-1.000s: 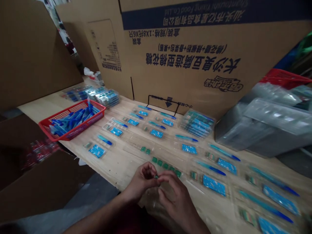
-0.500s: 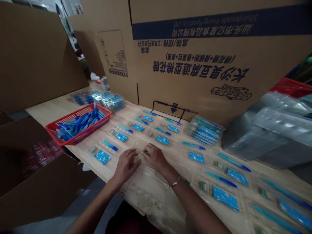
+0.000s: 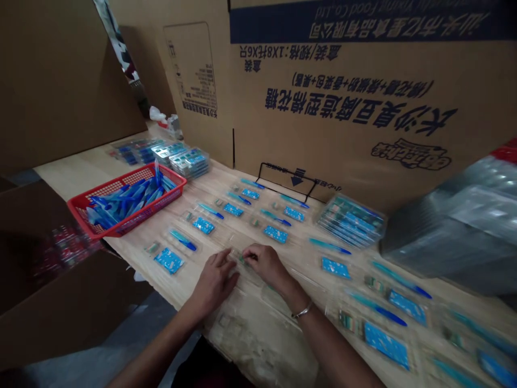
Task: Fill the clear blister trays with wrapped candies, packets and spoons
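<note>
My left hand (image 3: 215, 280) lies flat on a clear plastic blister tray (image 3: 248, 276) on the wooden table (image 3: 72, 178), fingers spread. My right hand (image 3: 264, 263) has its fingertips pinched on a small green piece (image 3: 241, 258) at the tray's far end. Around both hands lie several clear trays, each with a blue pen (image 3: 183, 240) and a blue card (image 3: 170, 260).
A red basket (image 3: 125, 199) of blue pens stands at the left. Stacks of filled trays (image 3: 350, 221) sit at the back, against a big cardboard box (image 3: 343, 102). Clear plastic stacks (image 3: 460, 226) are on the right. A cardboard carton (image 3: 60, 302) stands below the table's left edge.
Both hands went from the near edge, where they pinched a small green piece together, out to a clear tray further along the table. The left hand opened flat.
</note>
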The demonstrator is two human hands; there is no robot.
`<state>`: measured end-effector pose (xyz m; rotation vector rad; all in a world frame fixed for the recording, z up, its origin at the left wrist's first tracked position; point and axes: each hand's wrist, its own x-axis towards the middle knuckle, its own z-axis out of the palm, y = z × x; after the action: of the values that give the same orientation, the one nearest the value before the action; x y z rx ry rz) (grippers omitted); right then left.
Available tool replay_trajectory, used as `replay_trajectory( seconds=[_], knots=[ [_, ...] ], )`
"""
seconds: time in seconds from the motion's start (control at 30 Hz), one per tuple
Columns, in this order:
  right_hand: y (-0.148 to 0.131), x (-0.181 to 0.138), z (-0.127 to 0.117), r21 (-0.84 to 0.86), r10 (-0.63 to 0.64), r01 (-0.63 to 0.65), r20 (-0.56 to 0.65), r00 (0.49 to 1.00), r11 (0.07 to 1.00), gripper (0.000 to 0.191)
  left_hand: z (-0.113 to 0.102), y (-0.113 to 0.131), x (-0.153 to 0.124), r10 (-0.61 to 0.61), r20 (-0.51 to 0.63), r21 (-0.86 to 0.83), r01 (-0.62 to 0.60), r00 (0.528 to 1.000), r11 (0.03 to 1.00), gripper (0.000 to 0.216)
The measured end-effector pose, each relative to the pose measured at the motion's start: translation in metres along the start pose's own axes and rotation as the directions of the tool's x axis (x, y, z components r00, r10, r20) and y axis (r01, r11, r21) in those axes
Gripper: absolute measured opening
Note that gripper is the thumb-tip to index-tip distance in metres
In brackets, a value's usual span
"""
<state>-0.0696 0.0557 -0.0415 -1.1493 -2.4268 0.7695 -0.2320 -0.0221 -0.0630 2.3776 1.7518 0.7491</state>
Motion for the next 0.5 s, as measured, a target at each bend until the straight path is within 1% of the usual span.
replay_trajectory(
  seconds=[0.1,0.2,0.27,0.3,0.33,0.4,0.43,0.47,0.5],
  knots=[
    [-0.014,-0.002,0.003,-0.085,-0.038,0.040,0.023,0.999,0.996,0.017,0.000,0.001,0.001,0.006,0.013,-0.019,-0.005,1.000,1.000,0.017],
    [-0.028,-0.004,0.007,-0.166,-0.051,0.056,0.036,0.998,0.984,0.020,0.001,0.000,-0.001,0.005,0.016,-0.031,-0.004,1.000,1.000,0.017],
    [-0.031,-0.013,0.006,-0.182,-0.065,0.061,-0.016,0.998,0.981,0.020,0.000,-0.001,-0.003,0.009,-0.005,-0.024,-0.009,1.000,1.000,0.018],
    [-0.029,-0.022,0.003,-0.176,-0.078,0.064,-0.075,0.994,0.982,0.020,0.000,-0.001,-0.004,0.017,-0.027,-0.023,-0.017,0.999,1.000,0.019],
    [-0.025,-0.037,-0.002,-0.167,-0.090,0.063,-0.157,0.983,0.984,0.019,-0.001,-0.002,-0.004,0.029,-0.054,-0.024,-0.030,0.998,0.999,0.021],
    [-0.006,-0.081,-0.019,-0.165,-0.087,0.028,-0.360,0.929,0.986,0.018,-0.002,-0.004,-0.003,0.067,-0.105,-0.030,-0.071,0.992,0.997,0.025],
    [0.008,-0.111,-0.030,-0.177,-0.062,-0.023,-0.458,0.887,0.984,0.019,-0.002,-0.004,-0.001,0.099,-0.121,-0.033,-0.104,0.988,0.994,0.027],
    [0.024,-0.145,-0.043,-0.196,-0.034,-0.090,-0.553,0.832,0.976,0.019,-0.002,-0.005,0.002,0.138,-0.126,-0.036,-0.144,0.982,0.989,0.030],
    [0.040,-0.183,-0.058,-0.215,0.012,-0.184,-0.621,0.784,0.959,0.020,-0.001,-0.006,0.004,0.182,-0.124,-0.038,-0.188,0.975,0.981,0.033]
  ],
)
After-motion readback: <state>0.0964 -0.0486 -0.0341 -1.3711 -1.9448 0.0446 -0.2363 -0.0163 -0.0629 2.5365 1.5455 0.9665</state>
